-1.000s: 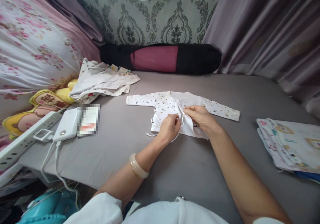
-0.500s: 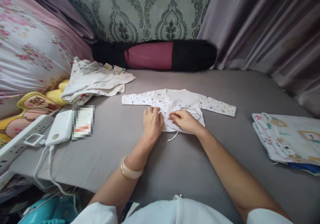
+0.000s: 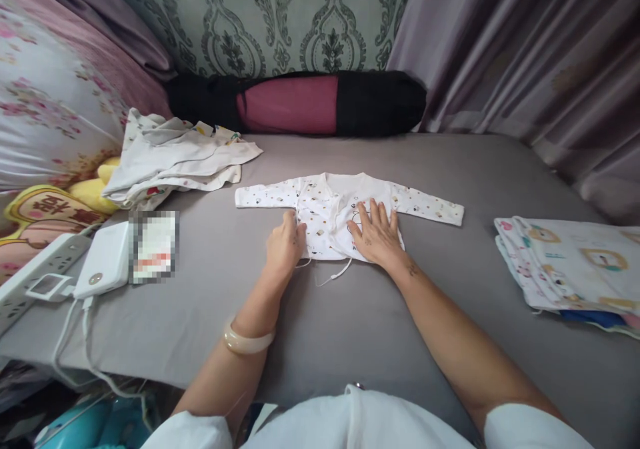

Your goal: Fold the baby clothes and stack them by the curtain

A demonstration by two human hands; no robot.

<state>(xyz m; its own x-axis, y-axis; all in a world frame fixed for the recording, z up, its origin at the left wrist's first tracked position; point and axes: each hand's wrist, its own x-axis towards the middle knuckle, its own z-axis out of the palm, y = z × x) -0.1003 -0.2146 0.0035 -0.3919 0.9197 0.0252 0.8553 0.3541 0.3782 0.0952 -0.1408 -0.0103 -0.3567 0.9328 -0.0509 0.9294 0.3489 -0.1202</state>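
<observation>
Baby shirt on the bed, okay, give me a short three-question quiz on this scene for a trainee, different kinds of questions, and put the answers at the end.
1. Multiple choice: How does the right hand rest on the small shirt?
A) clenched in a fist
B) spread with the palm down
C) pinching with two fingertips

2. True or false: The pale bangle is worn on the left arm.

3. Fill in the blank: Seen from the head camera, the folded stack of cloths lies to the ____ of the shirt.

Key: 1. B; 2. True; 3. right
</observation>
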